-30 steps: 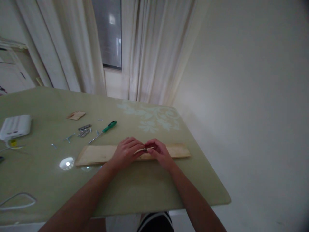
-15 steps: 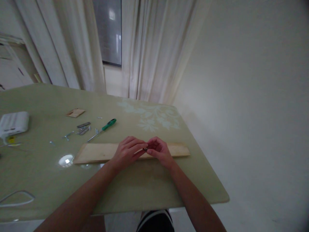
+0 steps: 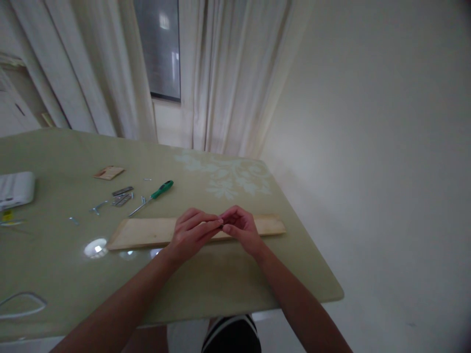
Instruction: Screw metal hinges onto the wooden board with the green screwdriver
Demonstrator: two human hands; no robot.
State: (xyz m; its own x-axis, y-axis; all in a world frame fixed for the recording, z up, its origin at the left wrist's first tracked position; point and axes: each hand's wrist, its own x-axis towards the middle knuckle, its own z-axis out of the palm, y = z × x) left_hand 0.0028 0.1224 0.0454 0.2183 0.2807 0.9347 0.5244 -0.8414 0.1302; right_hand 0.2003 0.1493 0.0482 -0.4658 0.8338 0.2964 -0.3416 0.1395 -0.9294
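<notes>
Pinching small dark part (image 3: 222, 226) between left hand (image 3: 191, 229) and right hand (image 3: 248, 234), over board (image 3: 145, 232) running crosswise beneath both equally.

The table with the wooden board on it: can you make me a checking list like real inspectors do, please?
Surface: green table, shiny with light reflections, pale flower pattern toward the far right.
Job's things: wooden board, lying flat; small dark piece at the fingertips, too hidden to name.
Clutter: green-handled screwdriver, small metal pieces and flat wood piece beyond the board; white box far left, partly cut off.
Hands: left hand and right hand meet over the board; which one grips the piece is unclear.
Cables: white cord loop, near left; across the board, nothing seen.
Surroundings: pale curtains, dark window, plain wall.
</notes>
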